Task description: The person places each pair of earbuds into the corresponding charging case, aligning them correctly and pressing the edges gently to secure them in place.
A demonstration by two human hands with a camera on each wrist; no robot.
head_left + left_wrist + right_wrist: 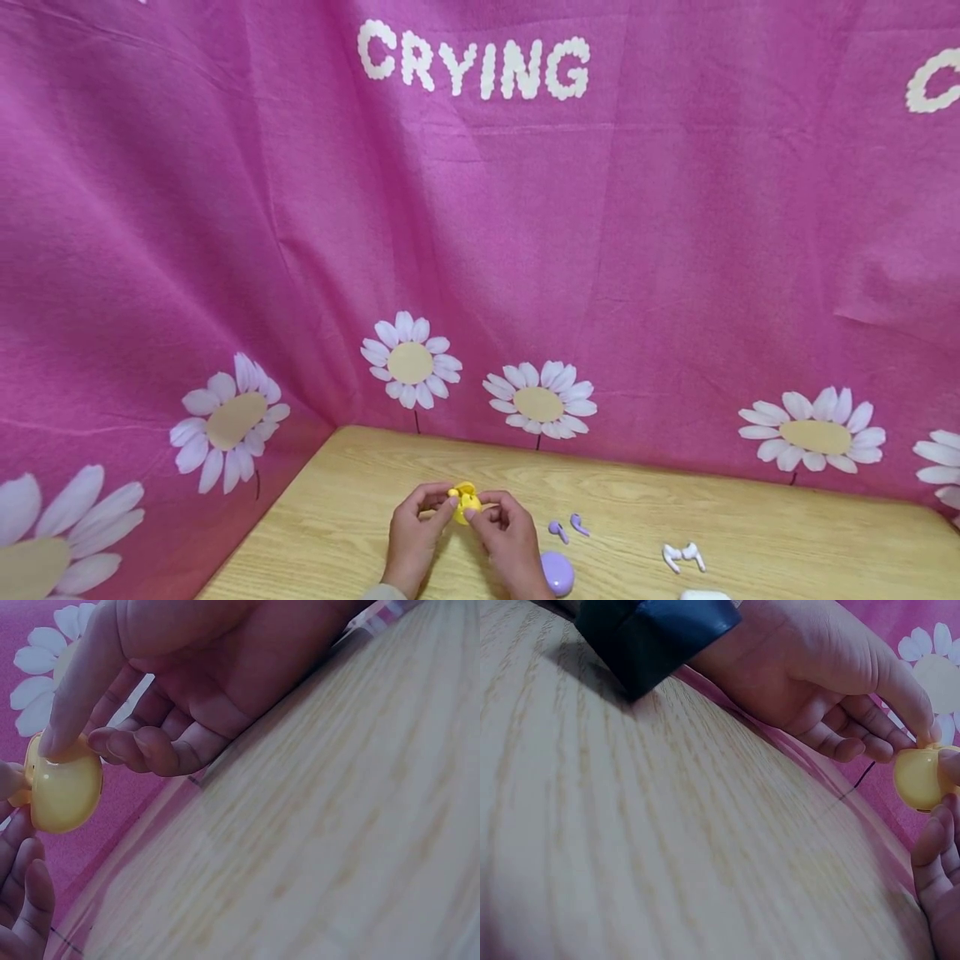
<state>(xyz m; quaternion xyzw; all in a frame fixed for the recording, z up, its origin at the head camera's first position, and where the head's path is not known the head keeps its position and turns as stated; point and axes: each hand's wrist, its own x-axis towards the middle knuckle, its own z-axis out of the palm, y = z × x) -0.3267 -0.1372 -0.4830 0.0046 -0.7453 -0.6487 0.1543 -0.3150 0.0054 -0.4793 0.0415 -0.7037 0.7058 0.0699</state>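
Observation:
Both hands hold a small yellow earbud case (467, 510) just above the wooden table, its lid (465, 486) raised. My left hand (412, 533) grips it from the left, thumb and fingers pinched at its edge beside a small yellow piece. From the other side my right hand (510, 542) pinches the case, its thumb on the front. In the left wrist view the rounded yellow shell (67, 795) hangs between the fingers of both hands. The right wrist view shows the thumb tip of the right hand (832, 667) pressed on top of the case (916, 780). The fingers partly hide the inside.
A round purple case (557, 573) lies by the right wrist, with two purple earbuds (558, 532) behind it. Two white earbuds (683, 557) rest farther right, behind a white case (705, 595) at the frame's bottom edge. A pink daisy-print cloth (487, 250) hangs along the table's back and left edges.

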